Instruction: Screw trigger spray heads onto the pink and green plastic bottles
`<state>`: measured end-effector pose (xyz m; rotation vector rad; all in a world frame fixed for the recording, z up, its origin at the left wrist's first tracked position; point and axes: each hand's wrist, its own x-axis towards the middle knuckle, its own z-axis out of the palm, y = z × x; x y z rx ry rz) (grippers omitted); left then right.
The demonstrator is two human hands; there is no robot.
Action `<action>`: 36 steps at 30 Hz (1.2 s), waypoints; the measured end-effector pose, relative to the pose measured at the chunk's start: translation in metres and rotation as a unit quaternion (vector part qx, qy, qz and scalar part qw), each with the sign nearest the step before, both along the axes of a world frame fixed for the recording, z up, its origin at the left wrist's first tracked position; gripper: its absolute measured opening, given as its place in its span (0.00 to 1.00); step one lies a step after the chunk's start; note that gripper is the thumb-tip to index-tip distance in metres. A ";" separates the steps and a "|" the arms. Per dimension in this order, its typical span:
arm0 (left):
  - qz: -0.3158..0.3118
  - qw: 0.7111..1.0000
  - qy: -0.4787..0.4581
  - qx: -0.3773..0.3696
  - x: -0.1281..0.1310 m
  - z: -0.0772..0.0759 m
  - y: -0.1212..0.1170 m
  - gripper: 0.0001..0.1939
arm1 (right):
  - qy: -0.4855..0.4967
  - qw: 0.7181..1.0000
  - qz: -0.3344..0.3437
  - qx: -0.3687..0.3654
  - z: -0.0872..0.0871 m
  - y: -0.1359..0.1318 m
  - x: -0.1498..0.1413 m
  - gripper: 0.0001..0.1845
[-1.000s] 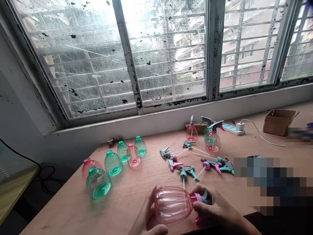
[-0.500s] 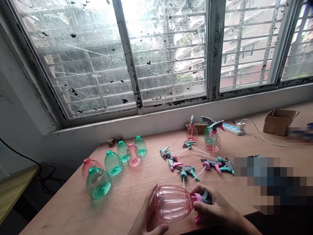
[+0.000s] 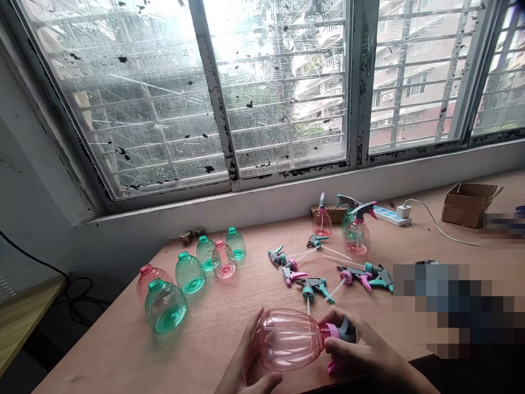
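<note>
A clear pink spray bottle (image 3: 289, 339) lies sideways in the air between my hands, low in the view, its base to the left. My left hand (image 3: 250, 361) cups the base, thumb below and fingers behind. At the neck, my right hand (image 3: 356, 345) is closed around the pink collar and grey spray head (image 3: 346, 330); the pink trigger (image 3: 335, 366) points down beneath it. Loose spray heads with tubes, such as a teal one (image 3: 314, 287) and a pink one (image 3: 292, 273), lie on the table just beyond the bottle.
Several open bottles, green (image 3: 166, 309) and pink (image 3: 224, 260), stand on the wooden table (image 3: 102, 350) at left. Fitted spray bottles (image 3: 357, 238) stand at the back near a power strip (image 3: 391, 215). A cardboard box (image 3: 467, 208) sits at the far right, below the windows.
The pink bottle has turned slightly between my hands, its ribs showing differently. Both hands stay in nearly the same place.
</note>
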<state>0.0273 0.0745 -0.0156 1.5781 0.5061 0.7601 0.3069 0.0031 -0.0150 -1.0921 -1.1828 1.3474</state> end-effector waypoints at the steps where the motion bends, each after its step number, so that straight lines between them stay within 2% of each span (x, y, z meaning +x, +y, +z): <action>1: -0.004 1.000 -0.004 0.000 0.000 -0.001 0.000 0.45 | 0.002 1.000 0.001 0.000 0.000 0.000 0.000 0.25; 5: -0.005 1.000 -0.026 -0.004 -0.002 -0.003 0.000 0.43 | 0.007 1.000 0.002 -0.004 -0.001 0.000 0.000 0.25; 8: -0.005 1.000 -0.001 -0.018 -0.004 -0.001 0.000 0.39 | 0.003 1.000 0.002 -0.005 -0.001 0.000 0.000 0.25; 12: -0.020 0.999 -0.003 -0.033 -0.003 0.003 -0.002 0.40 | 0.000 1.000 0.003 -0.015 0.000 0.000 0.001 0.25; 17: 0.017 0.999 -0.022 0.018 0.006 -0.001 -0.002 0.42 | 0.003 1.000 -0.008 -0.024 -0.001 -0.001 0.001 0.26; 23: 0.020 0.998 -0.038 0.049 0.009 -0.007 -0.003 0.48 | 0.002 1.000 -0.003 0.002 -0.005 0.001 0.001 0.25; 29: -0.006 1.000 0.012 0.001 0.000 0.006 -0.003 0.39 | 0.000 1.000 -0.002 0.007 -0.005 0.002 0.000 0.24; 32: -0.006 0.999 0.036 -0.011 -0.002 0.009 -0.001 0.39 | -0.002 1.000 -0.007 -0.001 -0.002 0.001 0.000 0.25; 36: 0.010 0.999 0.044 -0.014 -0.003 0.006 -0.001 0.42 | -0.001 1.000 -0.013 -0.018 0.000 0.000 -0.001 0.26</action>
